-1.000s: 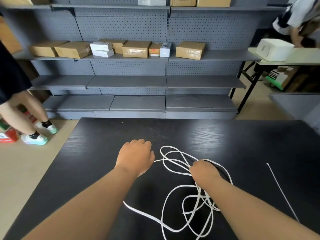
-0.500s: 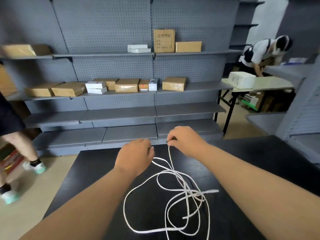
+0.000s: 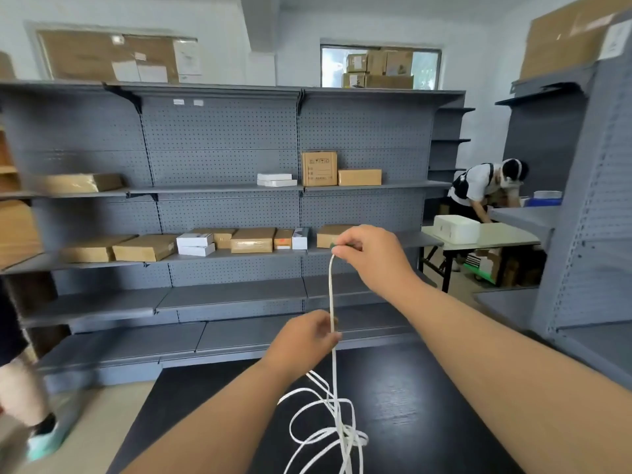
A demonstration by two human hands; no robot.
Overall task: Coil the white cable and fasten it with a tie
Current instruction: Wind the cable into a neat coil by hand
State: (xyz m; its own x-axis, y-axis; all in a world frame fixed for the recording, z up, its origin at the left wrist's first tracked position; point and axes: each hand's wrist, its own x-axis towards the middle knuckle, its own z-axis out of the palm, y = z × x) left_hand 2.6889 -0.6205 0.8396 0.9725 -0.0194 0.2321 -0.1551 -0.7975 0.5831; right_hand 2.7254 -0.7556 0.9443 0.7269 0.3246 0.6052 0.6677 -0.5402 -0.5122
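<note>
The white cable (image 3: 331,292) runs taut and nearly upright between my two hands, and its lower part lies in loose tangled loops on the black table (image 3: 403,398). My right hand (image 3: 371,256) is raised high and pinches the cable's end, which shows a small green tip. Lower down, my left hand (image 3: 304,340) is curled loosely around the same strand just above the table's far edge. The tie is out of view.
Grey pegboard shelving (image 3: 222,206) with several cardboard and white boxes stands behind the table. A person's leg and shoe (image 3: 37,425) are at the left on the floor. Another person (image 3: 478,193) bends over a side table with a white box (image 3: 456,229) at the right.
My right hand has lifted the cable end well above the table, pulling one strand straight. My left hand has closed around that strand. The camera has tilted upward, and the tie has left the view.
</note>
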